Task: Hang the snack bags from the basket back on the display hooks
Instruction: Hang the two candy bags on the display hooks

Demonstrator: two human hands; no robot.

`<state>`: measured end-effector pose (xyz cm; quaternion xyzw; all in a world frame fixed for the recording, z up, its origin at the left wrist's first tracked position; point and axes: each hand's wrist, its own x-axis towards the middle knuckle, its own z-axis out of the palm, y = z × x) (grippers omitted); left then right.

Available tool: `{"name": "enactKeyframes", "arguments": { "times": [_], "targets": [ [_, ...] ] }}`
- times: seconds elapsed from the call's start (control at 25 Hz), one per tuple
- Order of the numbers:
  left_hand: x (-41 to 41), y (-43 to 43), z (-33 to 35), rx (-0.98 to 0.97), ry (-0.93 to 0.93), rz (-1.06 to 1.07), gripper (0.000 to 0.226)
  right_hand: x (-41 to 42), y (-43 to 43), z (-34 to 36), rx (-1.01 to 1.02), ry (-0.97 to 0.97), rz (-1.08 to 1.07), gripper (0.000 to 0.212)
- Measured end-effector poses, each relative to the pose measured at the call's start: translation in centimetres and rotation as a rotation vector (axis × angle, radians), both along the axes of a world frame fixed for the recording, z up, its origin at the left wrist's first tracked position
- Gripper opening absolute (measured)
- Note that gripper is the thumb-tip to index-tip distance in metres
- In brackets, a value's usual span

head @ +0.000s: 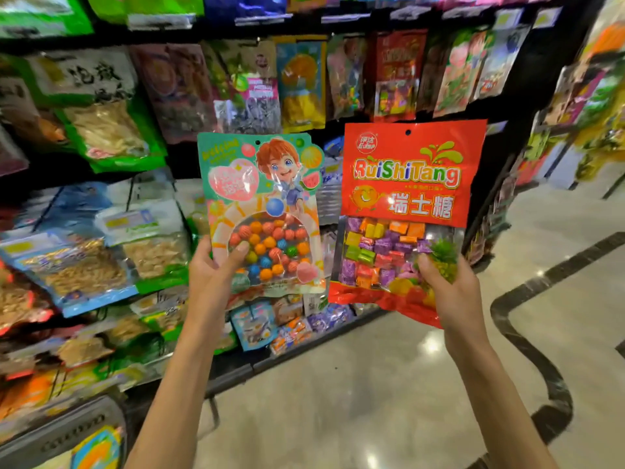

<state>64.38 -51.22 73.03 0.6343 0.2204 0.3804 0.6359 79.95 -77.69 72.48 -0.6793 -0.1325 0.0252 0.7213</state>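
Glossy, crinkly film makes both packs look slippery and floppy, so the green candy bag (pixel 262 211), clamped low by the left hand (pixel 211 269), and the red candy bag (pixel 406 214), pinched low by the right hand (pixel 451 292), are judged better gripped beside their top holes, near the far display hooks.

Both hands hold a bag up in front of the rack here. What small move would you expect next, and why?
Probably lifting the red candy bag in the right hand toward the matching red bags hanging just above. Its hang hole faces up and free; the left hand can hold the cartoon candy bag meanwhile.
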Motion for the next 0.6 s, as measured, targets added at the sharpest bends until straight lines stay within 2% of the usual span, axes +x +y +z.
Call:
{"name": "enactKeyframes", "arguments": {
  "times": [0.16,0.28,0.4,0.52,0.6],
  "targets": [
    [7.9,0.9,0.1,0.019,-0.02,-0.016,0.049,8.1,0.7,1.1,-0.001,-0.016,-0.003,0.02],
    [13.1,1.3,0.4,0.012,0.008,-0.023,0.077,13.3,0.7,1.4,0.022,0.004,-0.003,0.017],
    [18.0,1.5,1.1,0.023,-0.006,-0.042,0.065,18.4,0.5,1.3,0.031,0.013,-0.024,0.019],
    [23.2,1.4,1.9,0.037,-0.014,-0.035,0.071,23.7,0.5,1.2,0.036,0.0,-0.023,0.023],
    [27.0,1.4,2.4,0.053,-0.029,-0.031,0.061,27.6,0.6,1.3,0.057,-0.005,-0.004,0.023]
  ]
}}
